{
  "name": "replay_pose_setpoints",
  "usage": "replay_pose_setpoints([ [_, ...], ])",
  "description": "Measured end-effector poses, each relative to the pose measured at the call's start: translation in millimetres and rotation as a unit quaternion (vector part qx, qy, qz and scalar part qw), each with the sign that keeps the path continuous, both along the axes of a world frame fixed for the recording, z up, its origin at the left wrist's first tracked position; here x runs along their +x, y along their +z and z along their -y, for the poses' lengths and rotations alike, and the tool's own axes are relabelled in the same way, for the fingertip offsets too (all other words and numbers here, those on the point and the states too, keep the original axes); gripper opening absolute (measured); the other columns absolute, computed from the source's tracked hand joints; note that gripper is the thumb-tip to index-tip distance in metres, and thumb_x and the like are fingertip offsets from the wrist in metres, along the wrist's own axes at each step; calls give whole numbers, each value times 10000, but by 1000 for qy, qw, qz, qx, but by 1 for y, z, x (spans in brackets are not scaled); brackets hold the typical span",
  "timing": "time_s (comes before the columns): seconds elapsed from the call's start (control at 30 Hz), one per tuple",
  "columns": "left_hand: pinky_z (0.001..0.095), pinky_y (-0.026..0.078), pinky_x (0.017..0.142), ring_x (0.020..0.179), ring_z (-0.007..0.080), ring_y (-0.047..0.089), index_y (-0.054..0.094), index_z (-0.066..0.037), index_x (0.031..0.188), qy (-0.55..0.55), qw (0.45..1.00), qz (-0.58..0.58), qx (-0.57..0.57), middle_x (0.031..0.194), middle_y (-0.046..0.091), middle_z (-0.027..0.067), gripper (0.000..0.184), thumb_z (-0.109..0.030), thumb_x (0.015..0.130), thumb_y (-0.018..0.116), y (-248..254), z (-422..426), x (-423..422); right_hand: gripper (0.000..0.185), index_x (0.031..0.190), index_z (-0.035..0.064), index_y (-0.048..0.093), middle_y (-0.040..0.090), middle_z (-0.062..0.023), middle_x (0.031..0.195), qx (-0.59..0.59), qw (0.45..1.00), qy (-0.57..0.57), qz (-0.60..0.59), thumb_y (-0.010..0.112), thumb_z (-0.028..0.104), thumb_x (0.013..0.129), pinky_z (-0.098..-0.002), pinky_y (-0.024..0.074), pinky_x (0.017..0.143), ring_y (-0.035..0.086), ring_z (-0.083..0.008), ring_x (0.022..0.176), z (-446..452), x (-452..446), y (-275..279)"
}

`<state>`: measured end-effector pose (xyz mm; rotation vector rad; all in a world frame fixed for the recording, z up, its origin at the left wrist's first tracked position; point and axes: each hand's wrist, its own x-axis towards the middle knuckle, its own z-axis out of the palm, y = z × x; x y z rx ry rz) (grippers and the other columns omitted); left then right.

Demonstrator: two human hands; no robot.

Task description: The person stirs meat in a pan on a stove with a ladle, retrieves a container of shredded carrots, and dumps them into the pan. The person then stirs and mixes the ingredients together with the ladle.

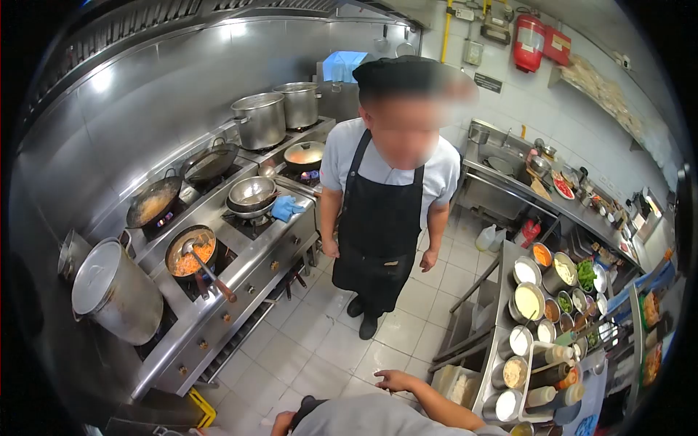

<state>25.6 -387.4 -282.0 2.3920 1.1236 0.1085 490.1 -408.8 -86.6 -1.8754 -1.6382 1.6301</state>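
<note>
My right hand point(396, 380) is held out in front of my grey shirt point(378, 418), over the tiled floor. Its index finger is stretched out and nothing shows in the fingers. Only a small part of my left hand point(282, 424) appears at the bottom edge; its fingers cannot be made out. A co-worker point(378, 211) in a black cap and black apron stands facing me, arms hanging down. Left of them, a wok point(174, 254) of orange food sits on the stove with a ladle point(211, 272) resting in it.
The steel stove point(269, 272) on the left carries more woks, a large lidded pot point(120, 291) and two stockpots point(259, 120). To the right, a counter point(483, 341) holds several containers of ingredients and a rack of bottles point(545, 392). A sink counter point(487, 156) runs behind.
</note>
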Motion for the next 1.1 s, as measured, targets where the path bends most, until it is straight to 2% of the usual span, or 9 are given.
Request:
replay_pose_setpoints([
  [0.03, 352, 515, 584, 618, 254, 651, 683, -127, 920, 5, 1000, 0, -1, 783, 665, 116, 289, -316, 827, 485, 12, 6, 0, 606, 1338, 82, 434, 662, -108, 871, -1, 1000, 5, 0, 616, 377, 841, -310, 492, 580, 592, -177, 637, 0, 2, -5],
  [0.1, 358, 520, 588, 594, 274, 642, 683, -109, 893, 222, 931, -33, -288, 776, 667, 125, 289, -304, 800, 491, 67, 7, 18, 587, 1329, 79, 446, 653, -93, 815, -68, 995, -70, -35, 622, 350, 839, -294, 475, 511, 581, -162, 613, -1, 6, -18],
  [0.33, 364, 528, 600, 616, 279, 642, 684, -98, 835, 95, 974, -93, -185, 750, 663, 129, 286, -290, 807, 474, 27, -8, -7, 541, 1310, 74, 469, 649, -86, 808, -207, 963, -173, 30, 632, 285, 839, -287, 489, 469, 559, -148, 531, 39, 48, -98],
  [0.4, 330, 506, 668, 705, 213, 634, 685, -132, 828, 227, 920, -139, -286, 785, 660, 122, 257, -318, 837, 507, 14, -13, -17, 542, 1311, 80, 466, 646, -75, 801, -227, 952, -204, 37, 626, 288, 837, -291, 472, 450, 542, -147, 516, 53, 62, -111],
  [0.63, 308, 493, 621, 662, 183, 609, 682, -120, 816, 192, 929, -17, -316, 764, 655, 93, 233, -309, 831, 546, 11, -34, -42, 533, 1310, 86, 465, 658, -61, 840, -218, 915, -337, 43, 607, 289, 838, -328, 494, 482, 556, -154, 545, 70, 76, -124],
  [0.83, 292, 484, 587, 631, 162, 592, 680, -112, 808, 111, 942, 63, -311, 749, 651, 72, 220, -303, 827, 574, 7, -81, -60, 557, 1308, 77, 461, 649, -66, 807, -193, 928, -317, 31, 613, 293, 818, -319, 505, 504, 570, -151, 564, 45, 2, -109],
  [0.9, 287, 464, 558, 622, 159, 579, 672, -78, 808, 338, 831, 85, -434, 771, 663, 47, 200, -275, 801, 635, 59, -91, -49, 555, 1300, 79, 471, 646, -67, 797, -174, 940, -294, -5, 614, 302, 812, -304, 503, 498, 569, -142, 565, 36, -31, -102],
  [1.0, 293, 465, 573, 655, 166, 586, 671, -61, 821, 342, 827, 8, -447, 792, 664, 54, 217, -274, 799, 637, 122, -113, -44, 556, 1300, 91, 475, 647, -70, 778, -166, 951, -261, -9, 617, 312, 809, -296, 499, 486, 566, -139, 554, 28, -70, -108],
  [1.1, 301, 474, 605, 675, 180, 588, 680, -80, 853, 303, 855, 21, -421, 833, 670, 57, 237, -306, 804, 628, 54, -130, -80, 537, 1286, 89, 495, 656, -62, 805, -175, 948, -266, 0, 643, 309, 819, -275, 504, 486, 581, -131, 570, 25, -99, -100],
])
